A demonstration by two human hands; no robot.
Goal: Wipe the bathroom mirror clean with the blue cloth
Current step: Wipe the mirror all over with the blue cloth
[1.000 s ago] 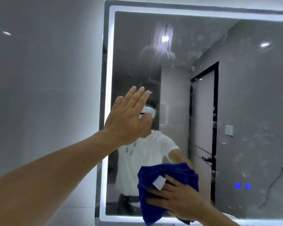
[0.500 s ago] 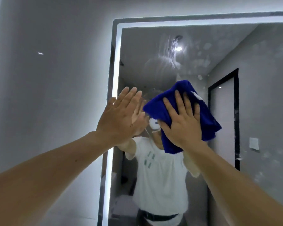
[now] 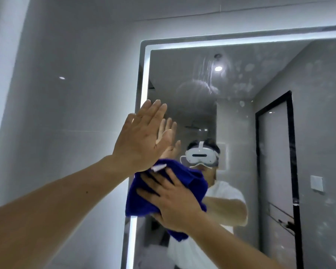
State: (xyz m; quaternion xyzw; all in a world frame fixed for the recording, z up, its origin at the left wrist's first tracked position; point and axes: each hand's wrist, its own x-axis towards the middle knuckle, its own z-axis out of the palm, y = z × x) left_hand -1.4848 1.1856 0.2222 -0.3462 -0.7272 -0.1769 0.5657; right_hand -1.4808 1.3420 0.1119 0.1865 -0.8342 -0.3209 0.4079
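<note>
My right hand (image 3: 175,200) pressed one blue cloth (image 3: 144,199) against the mirror (image 3: 270,133) near its lit left edge, fingers spread flat. My left hand (image 3: 142,138) lay open-palmed on the glass just above.

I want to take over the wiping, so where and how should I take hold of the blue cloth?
Probably best with a flat palm on the middle of the blue cloth, coming straight at the mirror from the front, as the right hand does now. It is bunched flat against the glass, so spread fingers pin it. The left hand braces flat above.
</note>
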